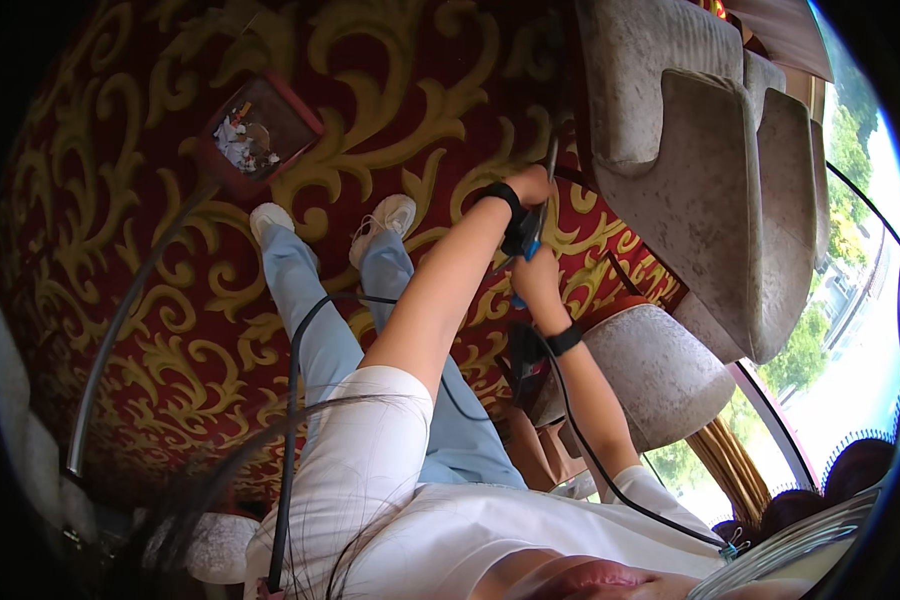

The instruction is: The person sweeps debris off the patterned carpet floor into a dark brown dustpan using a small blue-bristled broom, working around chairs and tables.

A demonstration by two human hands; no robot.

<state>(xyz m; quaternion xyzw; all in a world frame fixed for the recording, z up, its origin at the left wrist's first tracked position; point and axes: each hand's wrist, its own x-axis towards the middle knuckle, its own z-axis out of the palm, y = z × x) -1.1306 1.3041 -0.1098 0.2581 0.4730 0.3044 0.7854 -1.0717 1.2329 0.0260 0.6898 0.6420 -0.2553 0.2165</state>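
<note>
My left hand is closed around a thin metal pole. Just below it, my right hand grips what looks like the blue end of the same pole. Its far end fades into the dark beside the seats, so I cannot tell what it carries. Both wrists wear black straps with dark devices and cables. Away to the left, a red long-handled dustpan rests on the carpet with crumpled paper scraps in it. Its curved metal handle runs towards the lower left.
Grey upholstered chairs stand along the right, one seat close by my right forearm. Red carpet with gold scrolls covers the floor. A black cable hangs across my body. Windows line the far right.
</note>
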